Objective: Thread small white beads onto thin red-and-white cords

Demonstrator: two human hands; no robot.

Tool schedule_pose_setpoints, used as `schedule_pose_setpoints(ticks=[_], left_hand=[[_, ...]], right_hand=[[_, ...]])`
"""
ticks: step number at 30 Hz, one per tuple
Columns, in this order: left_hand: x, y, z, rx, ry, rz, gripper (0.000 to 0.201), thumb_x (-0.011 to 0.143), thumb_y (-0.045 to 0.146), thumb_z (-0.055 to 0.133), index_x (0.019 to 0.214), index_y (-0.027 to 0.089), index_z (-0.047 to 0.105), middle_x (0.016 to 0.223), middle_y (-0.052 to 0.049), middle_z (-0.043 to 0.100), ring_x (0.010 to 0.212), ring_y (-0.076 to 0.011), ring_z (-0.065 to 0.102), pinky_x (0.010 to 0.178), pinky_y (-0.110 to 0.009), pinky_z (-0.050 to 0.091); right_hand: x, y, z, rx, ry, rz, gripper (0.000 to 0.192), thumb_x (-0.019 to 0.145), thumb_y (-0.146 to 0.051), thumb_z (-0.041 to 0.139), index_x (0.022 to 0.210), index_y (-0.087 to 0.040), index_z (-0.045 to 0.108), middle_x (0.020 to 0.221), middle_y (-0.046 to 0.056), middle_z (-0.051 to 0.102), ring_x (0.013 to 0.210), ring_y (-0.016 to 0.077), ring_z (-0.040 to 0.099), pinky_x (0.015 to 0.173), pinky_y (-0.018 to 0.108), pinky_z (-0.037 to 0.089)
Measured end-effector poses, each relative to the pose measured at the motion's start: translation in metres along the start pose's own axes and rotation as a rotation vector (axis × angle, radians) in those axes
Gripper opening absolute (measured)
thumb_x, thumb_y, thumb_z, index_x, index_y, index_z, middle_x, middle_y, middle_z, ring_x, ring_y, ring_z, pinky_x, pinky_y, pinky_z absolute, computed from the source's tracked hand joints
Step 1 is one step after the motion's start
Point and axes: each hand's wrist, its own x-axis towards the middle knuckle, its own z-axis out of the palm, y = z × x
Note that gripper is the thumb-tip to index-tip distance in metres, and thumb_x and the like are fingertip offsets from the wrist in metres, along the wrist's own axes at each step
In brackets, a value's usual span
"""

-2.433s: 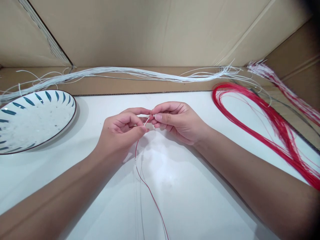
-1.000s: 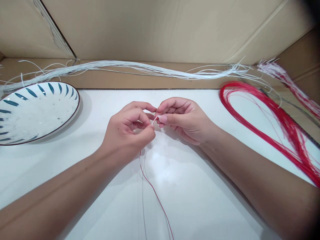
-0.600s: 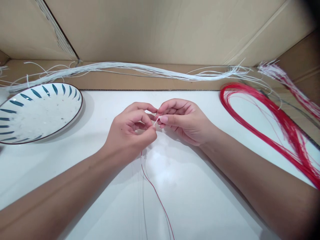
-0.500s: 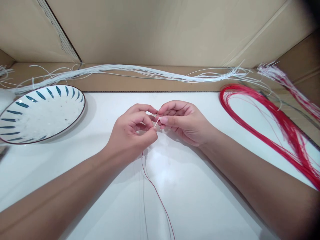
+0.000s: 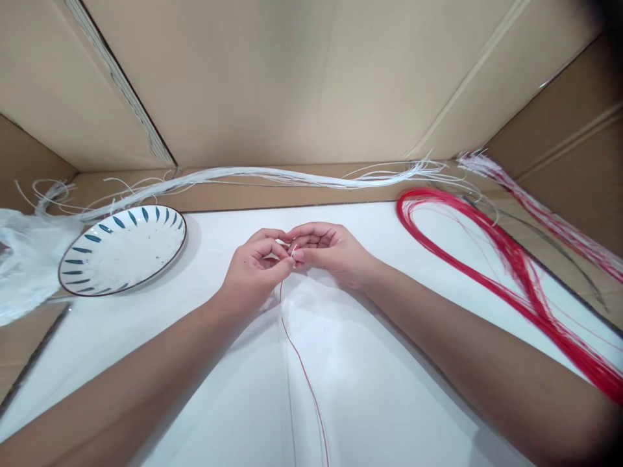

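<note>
My left hand [image 5: 257,264] and my right hand [image 5: 331,250] meet above the middle of the white board, fingertips touching. Both are closed in a pinch on a thin white cord [image 5: 293,249], whose short end pokes up between the thumbs. From beneath my left fingers a red cord [image 5: 302,364] hangs down and trails toward the near edge. A fainter, pale strand runs beside it. The exact crossing of the cords is hidden by my fingers.
An oval plate with dark leaf marks [image 5: 131,250] lies left, by a clear plastic bag [image 5: 29,266]. White cords [image 5: 272,174] stretch along the cardboard wall [image 5: 292,78]. A looped red bundle [image 5: 523,259] lies right, with a red-and-white bundle [image 5: 549,211] beyond.
The view has shifted, bringing the plastic bag into sight at left. My hands have drawn closer together, and the white cord's end now sticks up between the thumbs.
</note>
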Motion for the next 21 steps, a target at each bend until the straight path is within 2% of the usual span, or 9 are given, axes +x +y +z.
schedule_pose_setpoints(ticks=[4,7,14,18,21], left_hand=[[0.001,-0.005,-0.003,-0.026,0.002,0.003,0.015,0.069,0.028,0.082,0.063,0.017,0.073,0.108,-0.008,0.062,0.088,-0.0181,0.066,0.069,-0.029,0.059],[0.003,-0.007,-0.004,-0.032,-0.01,0.012,0.015,0.07,0.027,0.082,0.063,0.017,0.073,0.108,-0.007,0.061,0.084,-0.0156,0.066,0.069,-0.027,0.058],[0.007,-0.013,-0.005,-0.104,-0.041,-0.015,0.029,0.078,0.046,0.083,0.074,0.017,0.077,0.112,-0.007,0.062,0.088,-0.0173,0.067,0.072,-0.029,0.06],[0.01,-0.015,-0.006,-0.124,-0.045,-0.017,0.035,0.076,0.049,0.085,0.073,0.015,0.076,0.114,-0.007,0.062,0.086,-0.0165,0.066,0.072,-0.028,0.059],[0.011,-0.014,-0.007,-0.134,-0.049,-0.019,0.039,0.074,0.051,0.086,0.077,0.015,0.074,0.12,-0.008,0.063,0.082,-0.0165,0.068,0.072,-0.03,0.06]], right_hand=[[0.003,0.0,0.001,-0.072,0.03,0.009,0.026,0.075,-0.032,0.09,0.089,-0.015,0.077,0.079,0.003,0.078,0.069,0.0118,0.071,0.071,0.025,0.058],[0.005,-0.001,0.002,-0.113,0.034,-0.013,0.026,0.075,-0.035,0.089,0.08,-0.014,0.076,0.075,0.002,0.076,0.067,0.0108,0.069,0.067,0.023,0.054],[0.008,0.0,0.012,-0.099,0.111,-0.039,0.031,0.064,-0.039,0.091,0.076,-0.014,0.078,0.067,0.001,0.072,0.061,0.0107,0.063,0.066,0.025,0.05],[0.01,0.002,0.015,-0.059,0.129,-0.019,0.039,0.056,-0.044,0.092,0.075,-0.013,0.077,0.068,0.004,0.073,0.062,0.0153,0.067,0.07,0.031,0.053],[0.01,0.004,0.017,-0.036,0.16,-0.034,0.041,0.052,-0.044,0.092,0.075,-0.013,0.077,0.068,0.003,0.073,0.063,0.0144,0.066,0.072,0.031,0.052]])
